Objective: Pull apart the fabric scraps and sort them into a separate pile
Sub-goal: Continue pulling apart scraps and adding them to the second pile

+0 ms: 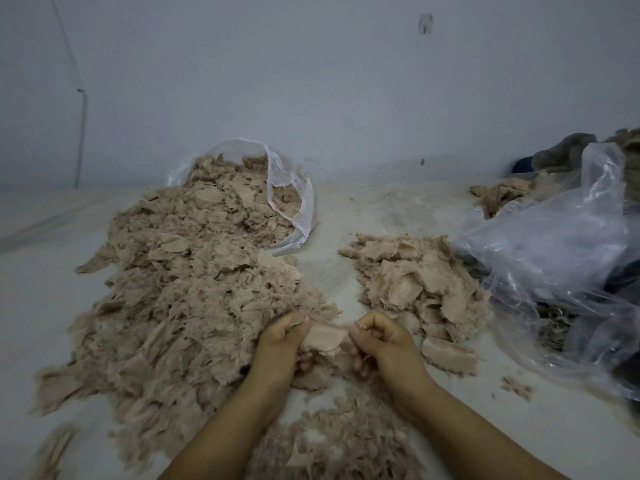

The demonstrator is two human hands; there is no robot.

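A large heap of beige, fluffy fabric scraps (180,292) spills from a clear plastic bag (291,199) across the left of the pale surface. A smaller pile of scraps (419,282) lies to the right of it. Between the two, near the big heap's front edge, my left hand (282,344) and my right hand (379,337) each grip one end of a single beige scrap (325,336), which is stretched between them. Both sets of fingers are curled around the cloth.
A crumpled clear plastic bag (561,258) lies at the right, with dark cloth (561,152) and more beige fabric behind it. Loose fluff (332,441) lies between my forearms. A plain wall stands behind the surface.
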